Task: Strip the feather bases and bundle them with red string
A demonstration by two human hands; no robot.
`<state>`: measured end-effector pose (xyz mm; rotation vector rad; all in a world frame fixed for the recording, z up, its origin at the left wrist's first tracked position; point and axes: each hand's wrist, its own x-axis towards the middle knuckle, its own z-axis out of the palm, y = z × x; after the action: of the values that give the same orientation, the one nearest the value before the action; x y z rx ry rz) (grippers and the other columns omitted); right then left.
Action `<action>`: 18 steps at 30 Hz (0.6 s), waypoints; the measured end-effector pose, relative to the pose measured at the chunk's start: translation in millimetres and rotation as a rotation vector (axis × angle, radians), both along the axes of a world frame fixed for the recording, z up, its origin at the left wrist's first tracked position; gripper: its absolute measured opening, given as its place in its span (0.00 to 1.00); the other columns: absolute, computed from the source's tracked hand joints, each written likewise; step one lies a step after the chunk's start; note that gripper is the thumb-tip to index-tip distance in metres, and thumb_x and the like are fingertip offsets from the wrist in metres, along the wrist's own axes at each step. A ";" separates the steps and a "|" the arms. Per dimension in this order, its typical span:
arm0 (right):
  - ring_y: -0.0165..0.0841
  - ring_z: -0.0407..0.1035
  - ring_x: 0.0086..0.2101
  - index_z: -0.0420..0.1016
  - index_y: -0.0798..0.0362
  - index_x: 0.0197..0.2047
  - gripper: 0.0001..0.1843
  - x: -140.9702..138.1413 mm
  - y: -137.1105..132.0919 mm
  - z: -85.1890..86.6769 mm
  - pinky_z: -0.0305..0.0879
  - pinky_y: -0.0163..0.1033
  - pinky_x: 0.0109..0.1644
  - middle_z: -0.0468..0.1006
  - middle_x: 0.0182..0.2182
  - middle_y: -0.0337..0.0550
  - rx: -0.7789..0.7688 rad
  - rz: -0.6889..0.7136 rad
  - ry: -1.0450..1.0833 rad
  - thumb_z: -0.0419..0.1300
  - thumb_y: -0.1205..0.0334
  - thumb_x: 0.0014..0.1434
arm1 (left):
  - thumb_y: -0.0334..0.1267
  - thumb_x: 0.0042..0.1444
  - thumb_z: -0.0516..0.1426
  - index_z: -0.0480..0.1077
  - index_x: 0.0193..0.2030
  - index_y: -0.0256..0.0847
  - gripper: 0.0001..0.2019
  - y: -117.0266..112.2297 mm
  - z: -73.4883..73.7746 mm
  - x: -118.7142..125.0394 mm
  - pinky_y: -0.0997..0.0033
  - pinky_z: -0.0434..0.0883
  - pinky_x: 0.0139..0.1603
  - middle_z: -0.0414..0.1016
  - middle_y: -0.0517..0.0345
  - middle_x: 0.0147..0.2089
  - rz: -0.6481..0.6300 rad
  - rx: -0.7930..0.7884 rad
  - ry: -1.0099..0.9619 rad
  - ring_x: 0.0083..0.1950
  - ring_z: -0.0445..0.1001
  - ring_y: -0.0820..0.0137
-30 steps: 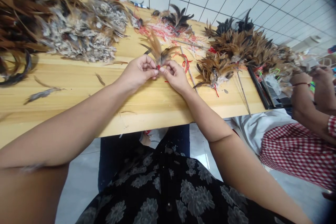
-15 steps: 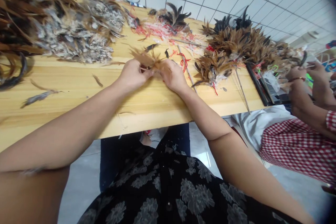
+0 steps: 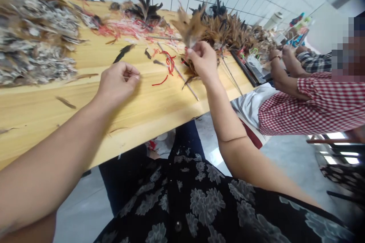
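Left hand (image 3: 118,81) curls over the desk (image 3: 42,121) near its front edge, your thumb and fingertips pressed together with nothing visible between them. Your right hand (image 3: 203,60) pinches a tuft of brown feathers (image 3: 189,26), holding it up above the desk's far side. Just beyond lie a thin stick (image 3: 176,70), red string (image 3: 169,64) and loose dark feathers (image 3: 123,53). Toward the far edge, grey-brown feathers (image 3: 34,34) heap at the left and bunched brown feathers (image 3: 230,32) at the right. Past the right end, you'll see a co-worker's checked sleeve (image 3: 322,102).
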<state>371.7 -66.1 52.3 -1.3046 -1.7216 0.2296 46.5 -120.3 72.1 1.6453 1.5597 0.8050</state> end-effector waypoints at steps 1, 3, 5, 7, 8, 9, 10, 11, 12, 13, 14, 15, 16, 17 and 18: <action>0.33 0.79 0.46 0.74 0.50 0.44 0.22 15.6 -11.5 8.6 0.79 0.50 0.61 0.72 0.38 0.34 -0.051 -0.135 -0.039 0.55 0.42 0.86 | 0.30 0.68 0.65 0.75 0.42 0.44 0.05 -0.5 0.0 2.8 0.56 0.80 0.70 0.86 0.53 0.50 -0.001 0.003 0.014 0.51 0.82 0.56; 0.35 0.76 0.43 0.72 0.49 0.41 0.15 39.4 -35.6 25.8 0.79 0.49 0.62 0.73 0.35 0.34 -0.187 -0.364 -0.138 0.68 0.53 0.80 | 0.29 0.71 0.63 0.75 0.41 0.45 0.07 -0.2 -1.7 6.9 0.55 0.81 0.72 0.86 0.53 0.50 -0.014 0.022 0.041 0.50 0.82 0.57; 0.37 0.75 0.43 0.71 0.48 0.39 0.14 50.5 -55.9 39.5 0.78 0.48 0.63 0.75 0.35 0.35 -0.289 -0.519 -0.218 0.70 0.62 0.76 | 0.28 0.72 0.63 0.74 0.41 0.45 0.08 1.9 -5.8 8.1 0.54 0.81 0.73 0.87 0.53 0.50 -0.041 0.050 0.049 0.49 0.80 0.57; 0.40 0.76 0.44 0.71 0.47 0.39 0.13 49.7 -68.7 46.6 0.77 0.49 0.63 0.80 0.38 0.40 -0.375 -0.621 -0.287 0.68 0.65 0.76 | 0.27 0.73 0.63 0.75 0.42 0.45 0.09 4.9 -10.7 7.1 0.53 0.80 0.73 0.86 0.52 0.51 -0.062 0.066 0.040 0.48 0.79 0.58; 0.41 0.77 0.46 0.73 0.47 0.40 0.12 45.9 -72.3 47.4 0.77 0.49 0.64 0.83 0.41 0.43 -0.415 -0.656 -0.321 0.67 0.65 0.77 | 0.27 0.73 0.63 0.75 0.41 0.45 0.09 6.3 -12.9 6.2 0.53 0.80 0.72 0.86 0.52 0.50 -0.066 0.069 0.037 0.48 0.78 0.58; 0.43 0.79 0.48 0.75 0.48 0.41 0.10 40.6 -74.5 46.8 0.77 0.50 0.65 0.86 0.45 0.47 -0.453 -0.682 -0.356 0.66 0.65 0.78 | 0.26 0.73 0.64 0.75 0.41 0.45 0.09 7.5 -14.5 5.2 0.54 0.80 0.72 0.86 0.52 0.50 -0.070 0.071 0.035 0.48 0.78 0.58; 0.45 0.80 0.50 0.77 0.49 0.43 0.07 34.2 -75.8 45.2 0.77 0.50 0.65 0.88 0.48 0.50 -0.488 -0.700 -0.388 0.66 0.64 0.79 | 0.26 0.73 0.64 0.75 0.41 0.45 0.10 8.3 -15.6 4.3 0.54 0.79 0.72 0.85 0.53 0.49 -0.075 0.072 0.035 0.48 0.77 0.58; 0.47 0.82 0.52 0.80 0.49 0.47 0.05 27.4 -76.7 43.0 0.78 0.50 0.66 0.90 0.51 0.53 -0.516 -0.711 -0.416 0.65 0.64 0.80 | 0.25 0.73 0.64 0.75 0.41 0.45 0.10 8.7 -15.9 3.6 0.54 0.79 0.71 0.85 0.53 0.49 -0.082 0.076 0.035 0.47 0.76 0.58; 0.48 0.83 0.55 0.83 0.50 0.51 0.05 20.5 -77.5 40.7 0.78 0.50 0.66 0.91 0.54 0.55 -0.537 -0.716 -0.440 0.64 0.63 0.81 | 0.25 0.73 0.64 0.75 0.40 0.45 0.11 8.7 -15.7 3.1 0.54 0.79 0.71 0.84 0.53 0.48 -0.089 0.081 0.035 0.47 0.76 0.58; 0.49 0.84 0.57 0.85 0.51 0.55 0.08 13.8 -78.5 38.7 0.79 0.50 0.67 0.92 0.57 0.57 -0.557 -0.719 -0.459 0.63 0.63 0.82 | 0.24 0.73 0.64 0.74 0.40 0.45 0.12 8.4 -15.1 2.9 0.54 0.78 0.71 0.83 0.54 0.47 -0.093 0.083 0.034 0.47 0.75 0.58; 0.50 0.85 0.60 0.86 0.52 0.59 0.11 7.6 -79.7 37.4 0.79 0.50 0.68 0.93 0.59 0.59 -0.577 -0.723 -0.471 0.61 0.64 0.83 | 0.24 0.73 0.64 0.74 0.39 0.45 0.12 8.0 -14.4 2.8 0.55 0.78 0.71 0.83 0.54 0.46 -0.098 0.086 0.032 0.47 0.74 0.59; 0.51 0.85 0.62 0.86 0.53 0.64 0.15 2.1 -81.2 36.9 0.79 0.50 0.69 0.93 0.62 0.60 -0.599 -0.728 -0.481 0.60 0.65 0.83 | 0.24 0.73 0.64 0.74 0.39 0.45 0.12 7.7 -14.0 2.9 0.55 0.78 0.72 0.83 0.55 0.46 -0.104 0.089 0.029 0.47 0.74 0.59; 0.51 0.85 0.64 0.86 0.54 0.67 0.18 -2.7 -82.8 37.2 0.79 0.50 0.70 0.93 0.64 0.61 -0.622 -0.734 -0.491 0.59 0.65 0.84 | 0.23 0.72 0.63 0.74 0.39 0.45 0.12 7.7 -14.0 3.1 0.55 0.78 0.72 0.83 0.55 0.46 -0.109 0.091 0.025 0.48 0.75 0.58; 0.51 0.85 0.66 0.85 0.55 0.71 0.20 -6.7 -84.4 38.5 0.79 0.50 0.70 0.92 0.67 0.62 -0.644 -0.738 -0.501 0.58 0.66 0.84 | 0.23 0.70 0.64 0.74 0.38 0.45 0.12 8.1 -14.9 3.3 0.55 0.78 0.72 0.83 0.55 0.46 -0.113 0.093 0.023 0.49 0.77 0.57; 0.51 0.85 0.68 0.84 0.56 0.74 0.22 -10.1 -85.9 40.7 0.79 0.50 0.72 0.91 0.69 0.63 -0.665 -0.741 -0.510 0.58 0.66 0.84 | 0.23 0.69 0.64 0.74 0.38 0.45 0.12 9.1 -16.5 3.6 0.54 0.79 0.72 0.84 0.54 0.47 -0.116 0.093 0.022 0.50 0.79 0.56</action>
<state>361.6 -152.1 93.0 -2.5761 -1.4588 0.0241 50.0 -111.1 55.6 1.7995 1.4461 0.8111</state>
